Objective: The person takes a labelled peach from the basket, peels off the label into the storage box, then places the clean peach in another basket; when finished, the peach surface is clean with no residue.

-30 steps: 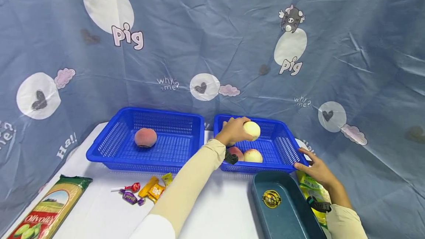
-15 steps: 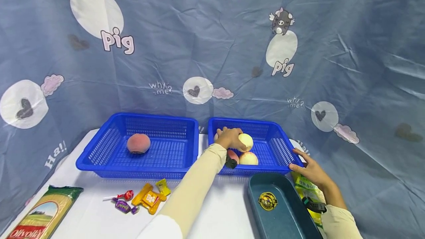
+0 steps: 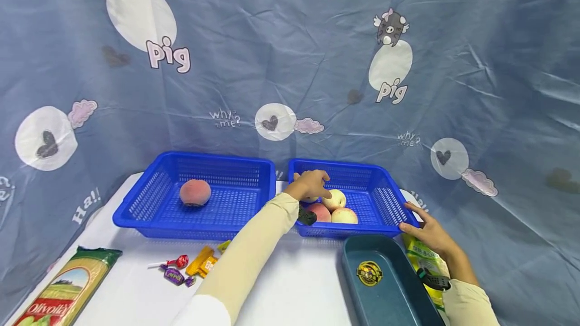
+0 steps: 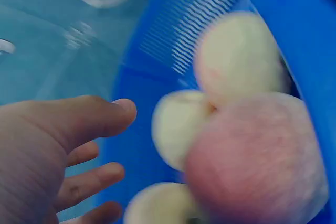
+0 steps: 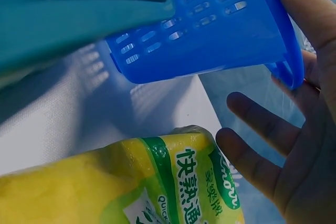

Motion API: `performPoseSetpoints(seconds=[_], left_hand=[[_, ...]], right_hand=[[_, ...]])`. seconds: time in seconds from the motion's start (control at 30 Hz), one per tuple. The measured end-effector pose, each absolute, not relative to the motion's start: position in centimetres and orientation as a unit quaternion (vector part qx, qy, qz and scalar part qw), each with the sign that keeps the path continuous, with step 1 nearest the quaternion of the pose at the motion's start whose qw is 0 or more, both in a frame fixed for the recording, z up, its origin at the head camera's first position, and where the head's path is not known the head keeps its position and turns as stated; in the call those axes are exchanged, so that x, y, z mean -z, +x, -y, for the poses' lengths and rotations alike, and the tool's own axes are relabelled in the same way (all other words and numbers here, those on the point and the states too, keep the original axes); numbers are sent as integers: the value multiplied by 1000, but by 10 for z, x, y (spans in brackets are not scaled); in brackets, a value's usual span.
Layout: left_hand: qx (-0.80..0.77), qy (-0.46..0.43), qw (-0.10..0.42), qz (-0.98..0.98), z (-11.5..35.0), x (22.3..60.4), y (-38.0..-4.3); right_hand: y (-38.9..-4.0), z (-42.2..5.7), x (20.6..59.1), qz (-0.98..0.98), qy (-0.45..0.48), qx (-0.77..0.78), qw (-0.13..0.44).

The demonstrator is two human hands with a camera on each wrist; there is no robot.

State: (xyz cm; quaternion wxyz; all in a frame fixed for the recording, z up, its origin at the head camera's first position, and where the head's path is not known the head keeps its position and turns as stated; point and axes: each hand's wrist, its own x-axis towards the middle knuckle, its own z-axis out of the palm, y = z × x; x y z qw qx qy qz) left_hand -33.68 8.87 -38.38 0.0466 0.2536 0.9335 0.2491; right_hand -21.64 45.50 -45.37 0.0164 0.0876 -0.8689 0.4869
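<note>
My left hand [image 3: 312,185] hovers over the left part of the right-hand blue plastic basket [image 3: 394,192], its thumb and fingers spread with nothing between them. Below it lie several peaches: a pale one [image 3: 335,199], a second pale one [image 3: 344,216] at the front wall, and a red one [image 3: 319,212]. Another pale peach [image 4: 163,204] shows at the bottom of the left wrist view, mostly covered by the hand in the head view. At the basket's right end my right hand [image 3: 428,230] grips the rim, thumb on top and a finger behind it.
A second blue basket [image 3: 129,208] at left holds one red peach [image 3: 195,192]. In front lie wrapped candies [image 3: 174,275], a lollipop [image 3: 182,261] and a pasta packet [image 3: 68,286]. A dark green tray [image 3: 394,270] stands before the right basket, beside a yellow-green packet [image 5: 173,182].
My left hand lowered the pale peach into the right basket, let go of it and drew back slightly left. The right hand keeps its grip on the rim.
</note>
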Motion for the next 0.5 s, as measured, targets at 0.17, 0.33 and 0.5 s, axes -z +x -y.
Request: performPoseSetpoints(seconds=[0.17,0.33,0.5], left_hand=[[-390,353,18,-850,-26,358,-321],[-395,351,-81,-845,82,340,-284],[-298,226,-179,-910,218,357,-242]], right_hand=[[-219,-455,452,883,92,-460,19],[-220,-454,445,898,93,-430,15],[-220,-446,429,909,113,-401,11]])
